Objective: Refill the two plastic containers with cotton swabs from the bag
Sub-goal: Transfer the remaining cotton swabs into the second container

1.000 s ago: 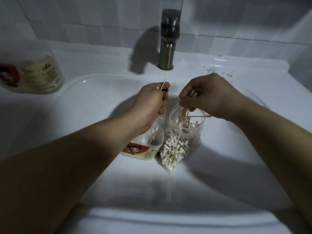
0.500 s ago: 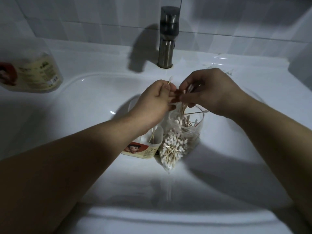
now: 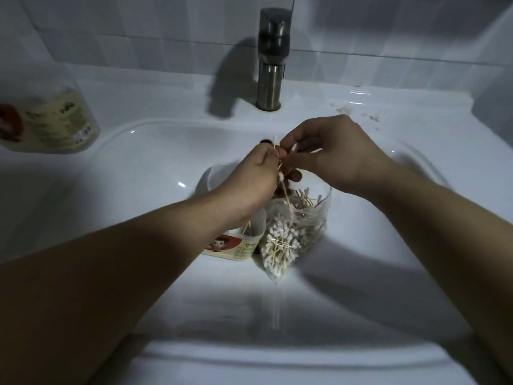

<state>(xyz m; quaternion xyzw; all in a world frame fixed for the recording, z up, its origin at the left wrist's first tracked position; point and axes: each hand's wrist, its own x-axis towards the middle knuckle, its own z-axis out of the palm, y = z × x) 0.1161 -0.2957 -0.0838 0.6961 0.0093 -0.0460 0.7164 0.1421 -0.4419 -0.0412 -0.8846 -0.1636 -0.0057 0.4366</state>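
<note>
Both hands (image 3: 294, 168) pinching cotton swabs (image 3: 284, 187)

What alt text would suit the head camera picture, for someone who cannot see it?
A left hand and right hand pinch cotton swabs above a bag of swabs in a white sink. A labelled container and a clear container stand beside the bag; a steel faucet rises behind.

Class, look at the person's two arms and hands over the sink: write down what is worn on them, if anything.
Nothing worn shows. The left hand and right hand are bare, without gloves or visible rings, though the light is dim. The left forearm and right forearm are bare to the frame edge: no sleeves, watch or bracelet.
</note>
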